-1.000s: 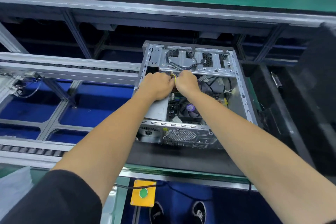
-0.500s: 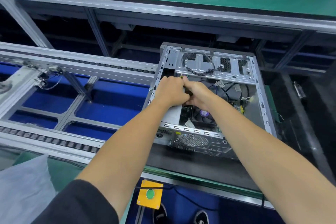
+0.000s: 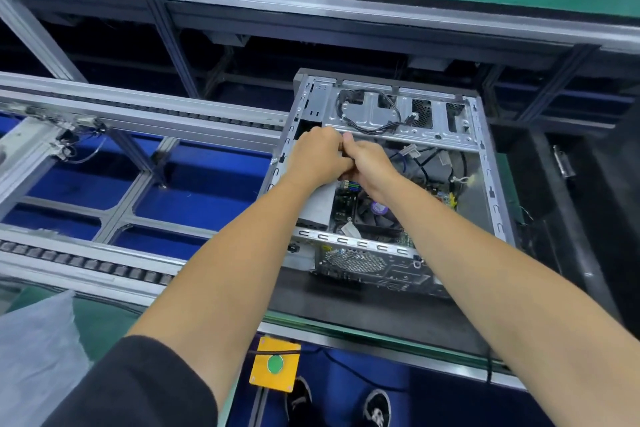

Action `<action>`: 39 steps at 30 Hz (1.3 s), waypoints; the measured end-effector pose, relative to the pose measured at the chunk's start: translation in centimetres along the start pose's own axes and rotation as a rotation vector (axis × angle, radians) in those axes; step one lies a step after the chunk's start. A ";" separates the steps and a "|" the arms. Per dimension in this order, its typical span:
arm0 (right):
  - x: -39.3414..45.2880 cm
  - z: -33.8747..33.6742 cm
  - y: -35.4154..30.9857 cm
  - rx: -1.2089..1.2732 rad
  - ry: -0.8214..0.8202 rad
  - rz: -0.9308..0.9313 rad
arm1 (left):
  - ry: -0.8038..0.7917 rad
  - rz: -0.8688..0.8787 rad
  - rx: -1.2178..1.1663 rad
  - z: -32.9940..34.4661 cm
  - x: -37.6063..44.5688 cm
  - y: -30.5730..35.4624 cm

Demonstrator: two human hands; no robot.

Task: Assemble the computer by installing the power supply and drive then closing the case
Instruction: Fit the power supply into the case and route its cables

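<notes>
a: item one, computer case point(image 3: 485, 163)?
b: open, side up, on a dark pallet point(image 3: 346, 302) at 3 o'clock of the roller rails point(image 3: 138, 121). fan point(image 3: 379, 211) and grey power supply point(image 3: 317, 208) inside.
a: hands?
b: left hand point(image 3: 317, 158) and right hand point(image 3: 370, 166) touching, at 10 o'clock in the case, fingers curled; what they grip cannot be told.
a: other?
b: yellow button box point(image 3: 275, 364) at 6 o'clock, under the desk point(image 3: 104, 319) edge.

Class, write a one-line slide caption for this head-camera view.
Both hands, left and right, work together inside the open computer case above the fan.
</notes>
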State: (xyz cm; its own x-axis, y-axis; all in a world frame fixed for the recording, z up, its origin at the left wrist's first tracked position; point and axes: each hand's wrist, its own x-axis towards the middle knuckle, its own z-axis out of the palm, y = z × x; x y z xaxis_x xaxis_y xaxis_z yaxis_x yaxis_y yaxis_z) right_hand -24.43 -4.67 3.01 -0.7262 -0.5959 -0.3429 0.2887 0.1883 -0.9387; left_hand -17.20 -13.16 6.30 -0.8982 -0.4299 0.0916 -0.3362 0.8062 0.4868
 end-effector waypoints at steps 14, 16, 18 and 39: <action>1.3 -0.5 -0.3 0.049 0.031 0.109 | 0.047 -0.044 -0.125 0.9 2.8 -0.4; 1.4 -0.5 -0.4 0.048 0.034 0.122 | 0.051 -0.033 -0.128 1.0 3.0 -0.5; 1.4 -0.5 -0.1 0.025 0.012 0.120 | 0.049 -0.022 -0.110 0.9 2.9 -0.6; 0.9 -0.3 0.1 -0.080 -0.150 0.094 | 0.000 0.087 0.021 0.7 2.4 -0.9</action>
State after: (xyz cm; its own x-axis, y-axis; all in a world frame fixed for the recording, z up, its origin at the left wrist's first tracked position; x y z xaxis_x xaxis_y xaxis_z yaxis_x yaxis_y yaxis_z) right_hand -25.22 -4.92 2.63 -0.5956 -0.6815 -0.4253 0.2958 0.3061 -0.9049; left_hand -19.26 -14.58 5.47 -0.9243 -0.3578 0.1329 -0.2627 0.8489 0.4587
